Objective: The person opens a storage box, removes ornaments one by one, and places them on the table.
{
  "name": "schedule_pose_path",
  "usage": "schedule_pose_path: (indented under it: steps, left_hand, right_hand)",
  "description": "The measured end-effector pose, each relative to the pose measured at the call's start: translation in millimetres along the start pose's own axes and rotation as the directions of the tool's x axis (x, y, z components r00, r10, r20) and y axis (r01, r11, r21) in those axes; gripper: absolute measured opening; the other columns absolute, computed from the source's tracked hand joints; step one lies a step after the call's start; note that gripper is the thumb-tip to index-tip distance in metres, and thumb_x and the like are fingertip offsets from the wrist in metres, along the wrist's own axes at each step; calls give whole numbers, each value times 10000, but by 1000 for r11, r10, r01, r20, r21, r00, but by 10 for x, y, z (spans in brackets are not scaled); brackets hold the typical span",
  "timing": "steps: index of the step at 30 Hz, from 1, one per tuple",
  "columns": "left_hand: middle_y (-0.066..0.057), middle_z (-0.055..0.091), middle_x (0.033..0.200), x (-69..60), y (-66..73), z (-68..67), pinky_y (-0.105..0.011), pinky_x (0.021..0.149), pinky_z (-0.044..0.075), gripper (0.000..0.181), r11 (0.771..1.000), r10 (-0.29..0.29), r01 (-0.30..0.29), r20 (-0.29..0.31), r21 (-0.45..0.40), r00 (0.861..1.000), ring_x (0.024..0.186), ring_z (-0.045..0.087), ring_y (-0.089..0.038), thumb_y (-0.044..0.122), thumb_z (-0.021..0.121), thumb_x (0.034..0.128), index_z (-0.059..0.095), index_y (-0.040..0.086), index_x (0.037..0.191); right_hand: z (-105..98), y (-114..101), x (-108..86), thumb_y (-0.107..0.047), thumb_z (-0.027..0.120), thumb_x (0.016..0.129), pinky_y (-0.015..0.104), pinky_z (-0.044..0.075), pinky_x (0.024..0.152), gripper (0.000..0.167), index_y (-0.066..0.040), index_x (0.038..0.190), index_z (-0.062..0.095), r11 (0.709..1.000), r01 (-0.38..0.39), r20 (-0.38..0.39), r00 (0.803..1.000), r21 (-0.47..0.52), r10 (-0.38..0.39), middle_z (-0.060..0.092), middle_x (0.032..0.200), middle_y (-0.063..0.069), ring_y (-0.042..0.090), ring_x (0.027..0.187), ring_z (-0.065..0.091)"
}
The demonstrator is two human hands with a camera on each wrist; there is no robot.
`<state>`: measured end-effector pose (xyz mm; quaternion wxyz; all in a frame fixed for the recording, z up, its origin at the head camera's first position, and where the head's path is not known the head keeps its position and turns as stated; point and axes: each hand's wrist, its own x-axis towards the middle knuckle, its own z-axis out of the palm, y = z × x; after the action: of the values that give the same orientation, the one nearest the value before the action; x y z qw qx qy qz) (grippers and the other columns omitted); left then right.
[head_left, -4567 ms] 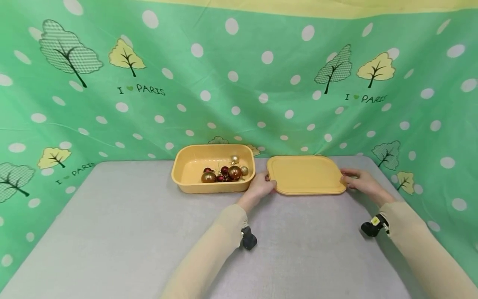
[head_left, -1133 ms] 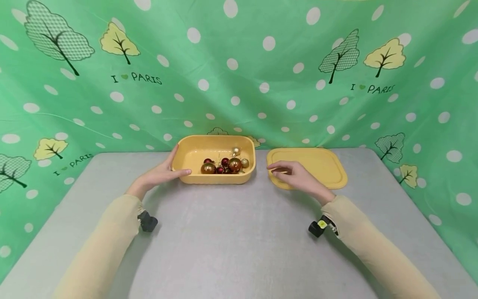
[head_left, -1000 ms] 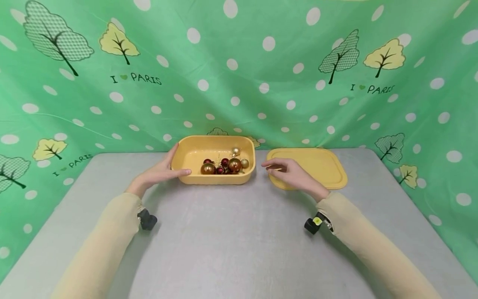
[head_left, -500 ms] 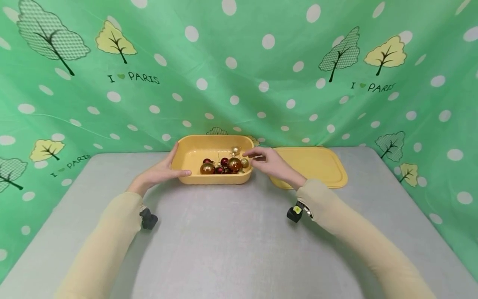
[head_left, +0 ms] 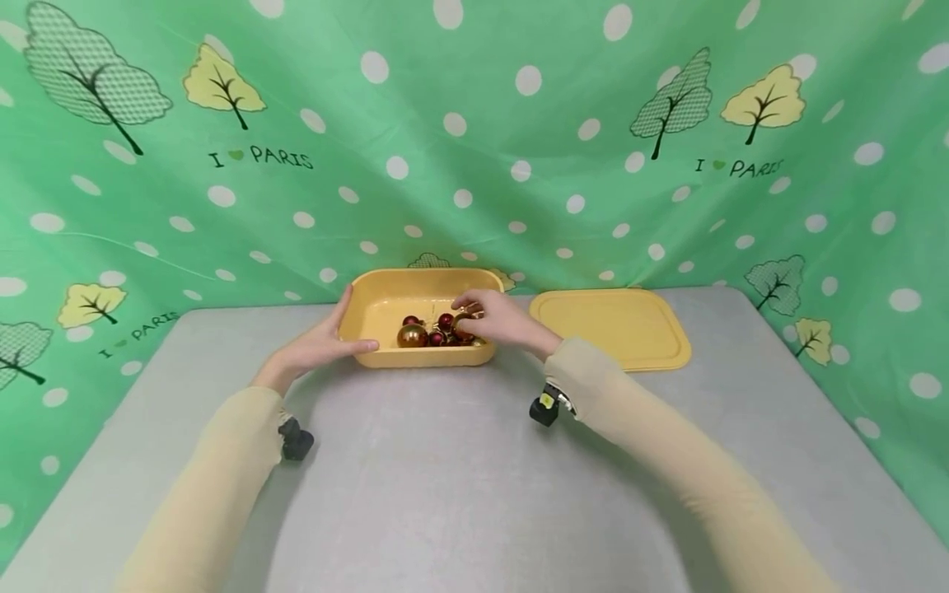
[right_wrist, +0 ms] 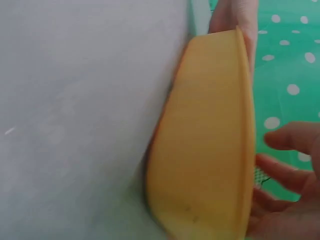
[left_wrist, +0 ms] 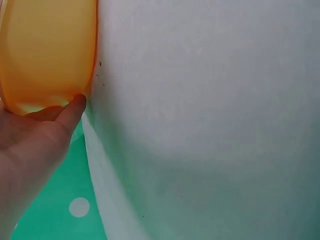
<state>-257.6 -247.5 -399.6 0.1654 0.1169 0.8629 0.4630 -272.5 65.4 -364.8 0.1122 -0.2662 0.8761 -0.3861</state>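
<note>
A yellow plastic box (head_left: 415, 358) stands uncovered at the back of the table. Inside it lie several Christmas baubles, among them a shiny brown one (head_left: 412, 336) and small dark red ones such as this bauble (head_left: 437, 338). My left hand (head_left: 315, 346) holds the box's left end, thumb at the front rim and fingers along the side; the left wrist view shows that thumb against the box wall (left_wrist: 50, 50). Over the box's right end, my right hand (head_left: 500, 319) reaches in with thumb and fingers apart, partly covering another brown bauble. Whether its fingertips touch that bauble, I cannot tell.
A yellow lid (head_left: 608, 329) lies flat on the grey table (head_left: 415, 478), right of the box. Behind the table hangs a green dotted cloth (head_left: 474, 148). Both wrists carry small black cameras.
My left hand has gone from the lid's left edge to the box's left end. My right hand has let go of the lid and moved left, over the rim among the baubles.
</note>
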Motion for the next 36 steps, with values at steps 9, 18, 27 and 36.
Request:
schedule_pose_path:
  steps: [9, 18, 27, 36]
  left_hand:
    - [-185, -209, 1557, -5, 86, 18, -604, 1106, -4, 1134, 999, -17, 17, 2, -28, 1000, 1416, -104, -425, 267, 716, 877, -224, 215, 1509]
    - [-152, -208, 1566, 64, -30, 39, -563, 1125, 14, 1126, 998, 16, -17, -10, -60, 1000, 1430, -57, -402, 251, 716, 878, -216, 242, 1510]
    - [-178, -197, 1563, 30, -31, 26, -576, 1120, 25, 1129, 999, 4, -5, -16, -52, 1000, 1424, -52, -425, 264, 717, 875, -217, 255, 1508]
    - [-182, -186, 1566, 16, -43, 24, -577, 1121, 38, 1128, 999, -1, 0, -27, -35, 1000, 1424, -40, -427, 276, 720, 872, -210, 256, 1510]
  right_hand:
    - [73, -26, 192, -86, 650, 887, 334, 425, 989, 422, 54, 1276, 564, 998, -67, 79, 995, 12, 66, 585, 1257, 191, 281, 1167, 534]
    - [185, 2, 290, -60, 710, 840, 297, 455, 896, 331, -16, 1164, 662, 999, -40, 71, 997, -26, 42, 653, 1131, 100, 221, 1055, 571]
    - [272, 4, 326, -38, 712, 858, 290, 470, 897, 348, -19, 1199, 644, 998, 35, 75, 996, 57, -39, 640, 1129, 111, 234, 1061, 591]
    - [223, -17, 276, 38, 658, 879, 257, 520, 847, 406, 47, 1279, 584, 965, 38, 38, 998, 261, -49, 594, 1263, 164, 288, 1103, 606]
